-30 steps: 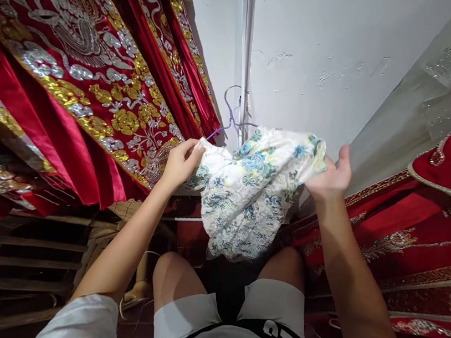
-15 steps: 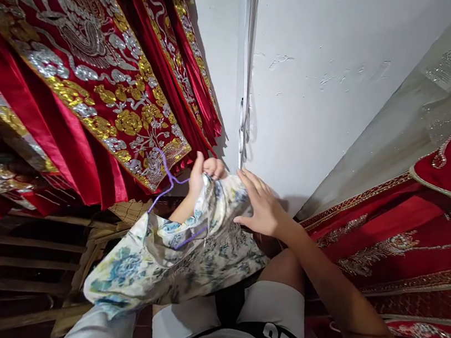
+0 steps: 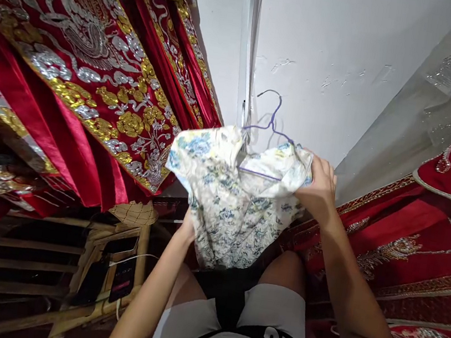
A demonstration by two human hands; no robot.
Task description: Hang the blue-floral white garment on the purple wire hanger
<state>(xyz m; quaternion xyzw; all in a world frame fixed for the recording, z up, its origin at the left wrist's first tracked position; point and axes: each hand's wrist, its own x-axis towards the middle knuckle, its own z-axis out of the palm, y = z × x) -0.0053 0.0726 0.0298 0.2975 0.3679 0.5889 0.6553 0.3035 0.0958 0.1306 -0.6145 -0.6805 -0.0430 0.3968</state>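
A white floral top [image 3: 240,210] with blue flowers and leaf sprigs hangs in front of me on a purple clothes hanger [image 3: 273,122]. The hanger's hook sticks up above the neckline, and its lower bar shows across the neck opening. At the garment's right shoulder my right hand [image 3: 320,185] is closed on the cloth, fingers curled round behind. My left hand [image 3: 188,226] is at the left side of the top, below the sleeve; its fingers are hidden behind the fabric.
Red garments [image 3: 107,80] with gold and silver embroidery hang at left. More red beaded clothing [image 3: 408,239] and a pale sequined one [image 3: 419,106] are on the right. A white wall [image 3: 318,48] stands ahead. A phone [image 3: 123,280] with a cable lies on a wooden slatted chair [image 3: 89,267].
The top has been raised and turned upright, its hanger hook now pointing up. My left hand has come out of the neckline to the garment's side. My right hand has closed on the shoulder.
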